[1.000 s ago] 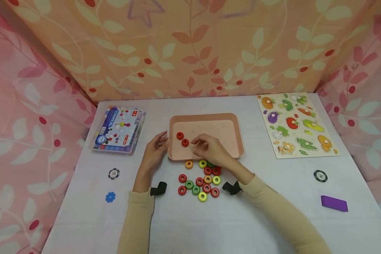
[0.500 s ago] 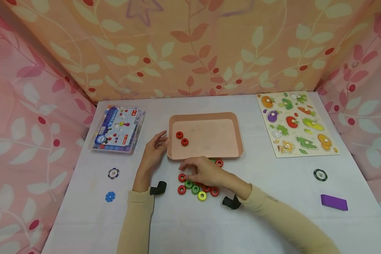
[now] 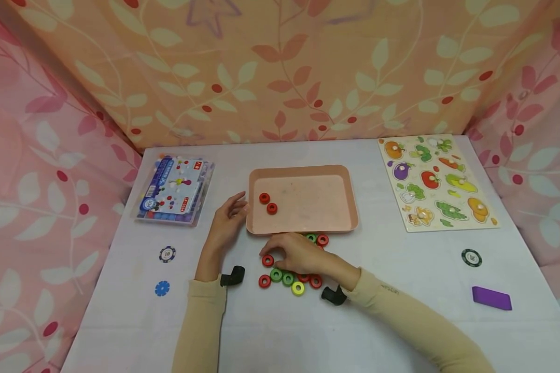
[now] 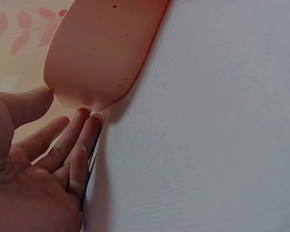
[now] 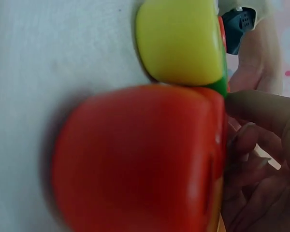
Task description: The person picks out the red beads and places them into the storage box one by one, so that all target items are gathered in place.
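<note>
Rings (image 3: 288, 284) are bunched in front of the tray (image 3: 308, 225), apparently for easy reach, with two inside it and one red ring (image 3: 266, 265) framed by the right hand (image 3: 298, 254), whose grip cannot be told, while the tray's left edge is touched, perhaps for steadying, by the left hand (image 3: 229, 218), fingers loosely parted.

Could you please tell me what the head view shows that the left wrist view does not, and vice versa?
Of the two, only the head view shows the right hand, colored rings, vegetable puzzle, purple block and plastic box. Only the left wrist view shows the palm of the left hand facing the camera. Both share that hand at the pink tray, the white tablecloth and the patterned curtain.
</note>
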Action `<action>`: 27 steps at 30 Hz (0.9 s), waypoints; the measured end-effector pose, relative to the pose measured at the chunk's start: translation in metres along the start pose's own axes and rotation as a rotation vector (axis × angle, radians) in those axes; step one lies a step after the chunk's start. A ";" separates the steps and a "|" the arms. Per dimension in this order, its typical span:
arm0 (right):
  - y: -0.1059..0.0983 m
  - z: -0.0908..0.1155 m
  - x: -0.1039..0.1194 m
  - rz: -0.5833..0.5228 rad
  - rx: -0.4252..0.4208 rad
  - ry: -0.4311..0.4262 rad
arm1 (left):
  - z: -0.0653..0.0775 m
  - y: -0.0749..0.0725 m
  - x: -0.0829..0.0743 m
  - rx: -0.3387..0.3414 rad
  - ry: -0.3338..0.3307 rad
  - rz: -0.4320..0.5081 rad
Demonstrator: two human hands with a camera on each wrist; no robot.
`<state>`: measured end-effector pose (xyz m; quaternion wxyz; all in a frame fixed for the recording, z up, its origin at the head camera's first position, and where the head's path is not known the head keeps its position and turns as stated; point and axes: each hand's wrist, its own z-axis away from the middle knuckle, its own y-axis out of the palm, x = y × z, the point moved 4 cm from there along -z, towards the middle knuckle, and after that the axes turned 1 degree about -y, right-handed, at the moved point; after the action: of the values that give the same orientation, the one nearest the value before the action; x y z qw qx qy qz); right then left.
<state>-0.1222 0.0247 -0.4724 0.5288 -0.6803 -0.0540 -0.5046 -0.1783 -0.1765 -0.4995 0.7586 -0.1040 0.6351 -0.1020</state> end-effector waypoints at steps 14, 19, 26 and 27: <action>-0.011 -0.002 0.001 -0.075 -0.109 -0.039 | 0.001 0.000 -0.001 0.002 0.003 -0.009; -0.035 -0.003 -0.004 -0.150 -0.274 -0.068 | 0.001 -0.001 -0.002 0.002 -0.007 -0.009; -0.063 -0.007 -0.026 -0.174 -0.441 0.026 | 0.002 0.000 -0.002 0.010 -0.026 -0.013; -0.065 -0.008 -0.031 -0.169 -0.452 0.054 | 0.002 0.000 -0.002 0.011 -0.027 -0.012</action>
<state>-0.1811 0.0608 -0.4527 0.3204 -0.7606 0.0180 -0.5643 -0.1765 -0.1758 -0.4973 0.7671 -0.1049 0.6235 -0.1085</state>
